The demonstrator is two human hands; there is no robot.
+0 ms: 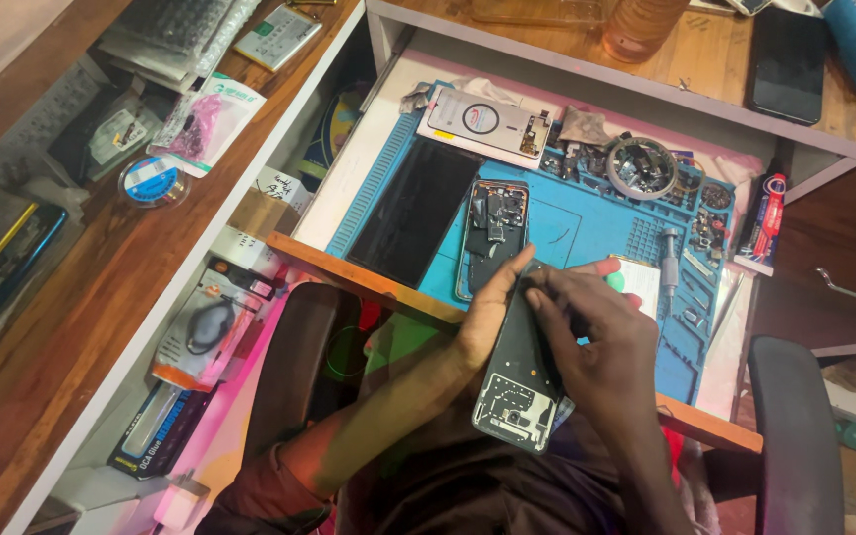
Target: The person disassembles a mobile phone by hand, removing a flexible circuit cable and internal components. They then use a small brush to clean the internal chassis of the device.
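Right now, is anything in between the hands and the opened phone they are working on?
No. The left hand cups the opened phone from its side, and the right hand lies on top, its fingers pressing near the upper end. Both touch it directly; nothing visible sits between.
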